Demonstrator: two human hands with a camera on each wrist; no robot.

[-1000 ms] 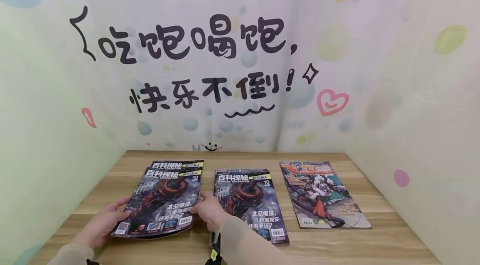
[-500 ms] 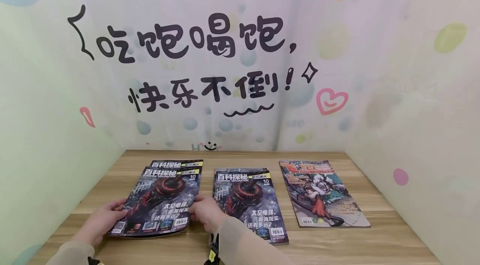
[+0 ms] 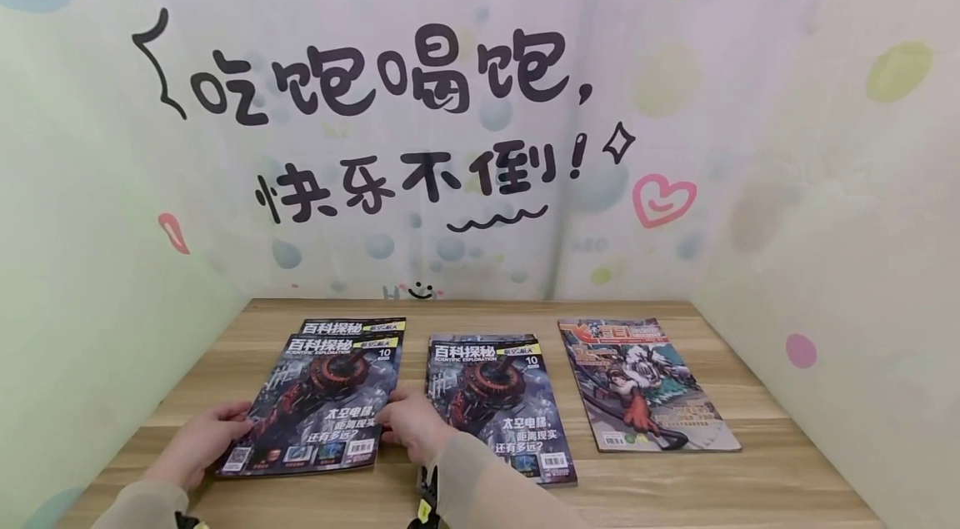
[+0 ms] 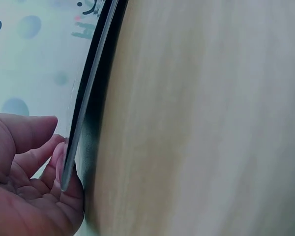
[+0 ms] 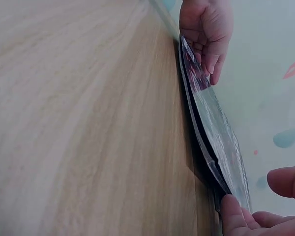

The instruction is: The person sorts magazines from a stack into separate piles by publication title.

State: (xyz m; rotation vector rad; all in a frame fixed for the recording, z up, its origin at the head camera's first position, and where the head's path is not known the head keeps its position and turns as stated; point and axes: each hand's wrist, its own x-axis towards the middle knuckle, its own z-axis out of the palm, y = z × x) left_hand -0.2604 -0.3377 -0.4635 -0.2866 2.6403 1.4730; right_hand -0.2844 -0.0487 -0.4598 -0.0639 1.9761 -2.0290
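Observation:
A dark magazine [image 3: 322, 404], its cover showing a red and black machine ring, lies between both hands at the left. My left hand [image 3: 206, 437] holds its left edge; in the left wrist view the fingers [image 4: 71, 196] curl at the magazine's edge [image 4: 86, 93] while the thumb stands off. At the opposite edge my right hand [image 3: 416, 425] grips with its fingers; the right wrist view shows a fingertip [image 5: 231, 209] at that edge, thumb apart. Behind the magazine's top peeks another magazine [image 3: 330, 327] with the same title. Dark gaps show along the layered edge in the right wrist view.
Right of my right hand lies a matching magazine [image 3: 498, 404], on top of another whose top edge [image 3: 483, 338] shows. Farther right is a magazine with a cartoon figure [image 3: 648, 387]. The wooden table [image 3: 780, 462] is bounded by printed curtain walls [image 3: 480, 262].
The held magazine has shifted slightly left and its bowed lower edge has flattened down. Both hands have stayed at its sides; the other magazines have not moved.

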